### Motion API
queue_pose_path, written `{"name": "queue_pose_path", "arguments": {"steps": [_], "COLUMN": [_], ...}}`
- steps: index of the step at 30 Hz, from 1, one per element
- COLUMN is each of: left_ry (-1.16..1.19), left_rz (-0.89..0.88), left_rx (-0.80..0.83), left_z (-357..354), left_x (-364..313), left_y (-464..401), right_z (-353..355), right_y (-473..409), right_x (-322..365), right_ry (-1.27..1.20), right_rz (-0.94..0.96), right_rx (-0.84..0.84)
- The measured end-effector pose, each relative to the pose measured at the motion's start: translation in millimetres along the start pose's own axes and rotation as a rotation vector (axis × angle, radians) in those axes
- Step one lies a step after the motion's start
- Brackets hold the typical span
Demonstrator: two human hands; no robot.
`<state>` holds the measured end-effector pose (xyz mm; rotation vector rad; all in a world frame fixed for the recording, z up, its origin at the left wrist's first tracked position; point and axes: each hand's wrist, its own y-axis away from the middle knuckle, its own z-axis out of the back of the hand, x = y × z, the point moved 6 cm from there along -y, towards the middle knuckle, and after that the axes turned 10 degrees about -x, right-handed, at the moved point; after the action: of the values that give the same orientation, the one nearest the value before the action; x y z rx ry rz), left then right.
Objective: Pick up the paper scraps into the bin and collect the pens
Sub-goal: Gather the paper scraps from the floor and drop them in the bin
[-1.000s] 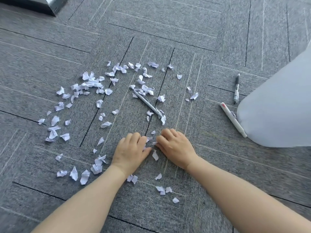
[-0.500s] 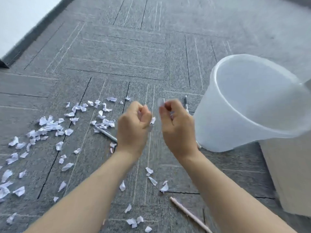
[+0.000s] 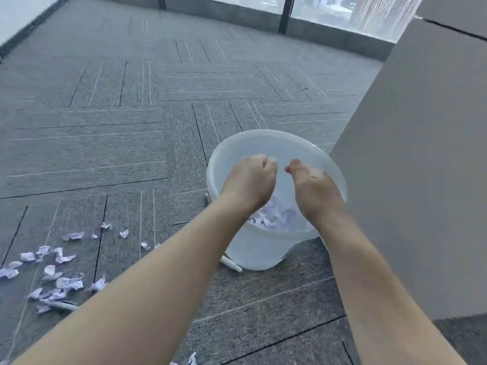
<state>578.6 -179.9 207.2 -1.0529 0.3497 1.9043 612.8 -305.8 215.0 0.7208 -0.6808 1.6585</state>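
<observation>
Both hands have swung from the floor to above the bin (image 3: 276, 248), where I hold my left hand (image 3: 249, 180) clenched and my right hand (image 3: 313, 188) pinched, contents unclear, over dropped paper scraps (image 3: 274, 216), with more scraps (image 3: 56, 270) and pens (image 3: 232, 263) left on the floor (image 3: 105, 143).

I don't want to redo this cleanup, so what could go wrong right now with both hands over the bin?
1. The left hand is fisted near the bin's rim; scraps let go there might fall outside.
2. A white pen lies against the bin's base, half hidden, and could be missed.
3. Many scraps remain on the carpet; arm movement may scatter them.
</observation>
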Motion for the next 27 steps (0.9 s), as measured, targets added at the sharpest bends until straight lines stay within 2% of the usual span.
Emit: {"name": "queue_pose_path", "arguments": {"steps": [5, 7, 10, 13, 16, 18, 22, 27], "left_ry": [0.253, 0.219, 0.065, -0.141, -0.329, -0.471, -0.665, -0.767], "left_rz": [-0.172, -0.167, -0.061, 0.110, 0.316, 0.474, 0.689, 0.763], "left_rx": [-0.373, -0.439, -0.506, -0.499, -0.482, -0.452, -0.370, -0.324], "left_z": [61, 85, 115, 139, 168, 188, 218, 243], "left_x": [22, 58, 137, 226, 305, 350, 407, 443], "left_y": [27, 42, 77, 129, 192, 234, 297, 317], "right_z": [-8, -27, -77, -151, -244, -300, -368, -422], "right_y": [18, 34, 70, 112, 151, 175, 203, 221], "right_x": [38, 62, 89, 96, 68, 43, 15, 24], "right_ry": [-0.104, -0.234, -0.390, -0.365, -0.142, 0.031, 0.245, 0.145], "right_rz": [0.235, 0.328, 0.392, 0.442, 0.439, 0.495, 0.524, 0.464], "right_rx": [-0.145, -0.120, 0.058, 0.289, 0.574, 0.702, 0.803, 0.784]}}
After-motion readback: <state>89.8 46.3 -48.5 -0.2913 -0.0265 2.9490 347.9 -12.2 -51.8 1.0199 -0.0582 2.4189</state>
